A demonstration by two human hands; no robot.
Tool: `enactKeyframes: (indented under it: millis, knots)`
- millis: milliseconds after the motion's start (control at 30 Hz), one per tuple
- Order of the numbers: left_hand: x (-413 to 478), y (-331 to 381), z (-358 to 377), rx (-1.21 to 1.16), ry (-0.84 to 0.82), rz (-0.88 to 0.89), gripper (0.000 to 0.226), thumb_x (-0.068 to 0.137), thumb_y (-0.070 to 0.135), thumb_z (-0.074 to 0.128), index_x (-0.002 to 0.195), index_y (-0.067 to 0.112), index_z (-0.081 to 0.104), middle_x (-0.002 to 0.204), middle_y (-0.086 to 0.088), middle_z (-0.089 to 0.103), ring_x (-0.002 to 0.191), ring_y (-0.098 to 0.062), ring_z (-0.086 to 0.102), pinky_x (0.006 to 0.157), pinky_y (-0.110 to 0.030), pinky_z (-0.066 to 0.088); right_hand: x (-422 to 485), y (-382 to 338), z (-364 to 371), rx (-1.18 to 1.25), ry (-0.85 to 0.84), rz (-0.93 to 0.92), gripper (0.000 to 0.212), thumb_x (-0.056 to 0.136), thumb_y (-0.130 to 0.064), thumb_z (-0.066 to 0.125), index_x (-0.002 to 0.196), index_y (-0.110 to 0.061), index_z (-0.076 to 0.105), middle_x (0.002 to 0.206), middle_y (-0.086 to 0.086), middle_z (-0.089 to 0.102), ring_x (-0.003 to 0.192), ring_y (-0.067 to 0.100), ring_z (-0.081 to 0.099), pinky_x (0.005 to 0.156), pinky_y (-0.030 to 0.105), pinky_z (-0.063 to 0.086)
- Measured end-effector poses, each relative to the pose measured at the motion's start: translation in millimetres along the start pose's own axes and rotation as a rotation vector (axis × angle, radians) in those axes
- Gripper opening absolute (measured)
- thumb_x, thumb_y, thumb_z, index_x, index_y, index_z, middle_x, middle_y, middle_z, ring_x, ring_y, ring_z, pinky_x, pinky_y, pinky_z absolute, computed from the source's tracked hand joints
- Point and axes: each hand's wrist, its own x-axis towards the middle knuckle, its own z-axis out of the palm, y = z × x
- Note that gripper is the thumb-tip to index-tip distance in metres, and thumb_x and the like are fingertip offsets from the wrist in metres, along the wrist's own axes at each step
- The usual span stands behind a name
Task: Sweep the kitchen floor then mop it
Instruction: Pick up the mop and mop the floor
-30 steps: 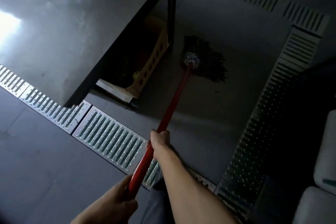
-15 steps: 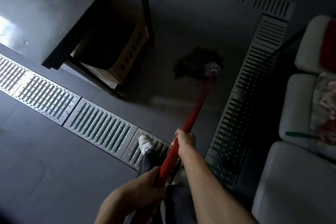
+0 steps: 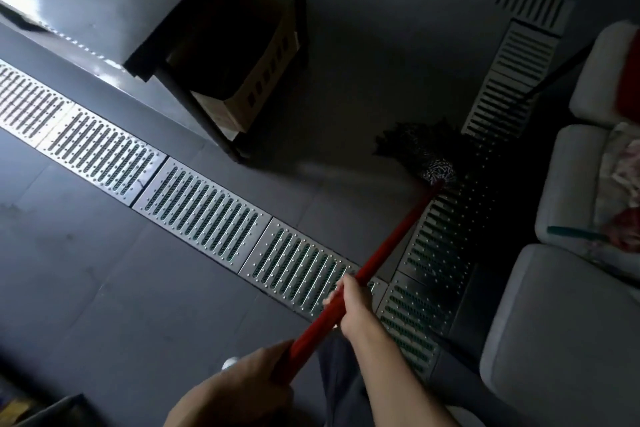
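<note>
Close by the body, the left hand [image 3: 239,388] and right hand [image 3: 349,302] both clench the mop's red handle [image 3: 381,253]; farther off, its dark head [image 3: 420,149] meets the side drain grate [image 3: 446,243]. Best keep strokes overlapping, pressure even.

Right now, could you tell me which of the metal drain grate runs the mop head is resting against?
The mop head sits at the grate run on the right, beside the white sacks, not the long diagonal run in front of the table.
</note>
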Motion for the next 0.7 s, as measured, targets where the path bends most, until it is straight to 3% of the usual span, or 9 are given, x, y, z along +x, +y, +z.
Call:
enactKeyframes:
  millis: [133,233,333,567,700]
  knots:
    - [-31.4,-58.5,0.0,-0.162,0.108,0.062,0.064,0.083,0.013,0.059,0.133,0.052,0.048,0.074,0.009,0.061,0.051,0.003,0.06,0.053,-0.016,0.049,-15.0,44.1,44.2,-0.014,-0.092,-0.013,0.026,0.08,0.002,0.05,0.058,-0.011,0.044,0.042,0.006,0.04,0.033,0.017,0.041,0.041,0.024,0.043]
    - [-53.8,-87.9,3.7,-0.263,0.167,0.064,0.064,0.084,0.006,0.059,0.135,0.044,0.049,0.063,0.006,0.058,0.042,0.001,0.055,0.046,-0.014,0.044,-30.0,70.0,73.0,-0.089,-0.174,-0.016,0.026,0.083,-0.001,0.05,0.06,-0.012,0.047,0.04,0.003,0.042,0.032,0.018,0.043,0.041,0.024,0.044]
    - [-65.3,-114.0,11.7,-0.352,0.24,0.02,0.066,0.081,0.006,0.055,0.133,0.046,0.05,0.064,0.0,0.059,0.038,-0.008,0.055,0.04,-0.022,0.044,-37.9,87.7,100.4,-0.16,-0.236,-0.02,0.025,0.083,0.0,0.049,0.062,-0.012,0.046,0.04,0.004,0.042,0.032,0.019,0.044,0.041,0.024,0.046]
    - [-87.8,-194.0,24.2,-0.494,0.382,-0.026,0.06,0.08,0.013,0.059,0.127,0.049,0.049,0.064,-0.001,0.057,0.042,-0.015,0.054,0.041,-0.026,0.045,-59.5,146.8,167.6,-0.37,-0.366,-0.02,0.025,0.082,0.002,0.044,0.061,-0.011,0.043,0.04,0.007,0.043,0.029,0.019,0.045,0.039,0.022,0.047]
    - [-110.9,-254.9,42.3,-0.568,0.4,-0.063,0.066,0.065,0.029,0.062,0.124,0.056,0.05,0.074,-0.005,0.065,0.05,-0.02,0.062,0.052,-0.033,0.054,-75.1,207.6,196.1,-0.434,-0.415,0.019,0.016,0.078,0.004,0.043,0.072,-0.01,0.041,0.04,0.007,0.04,0.031,0.019,0.043,0.04,0.022,0.047]
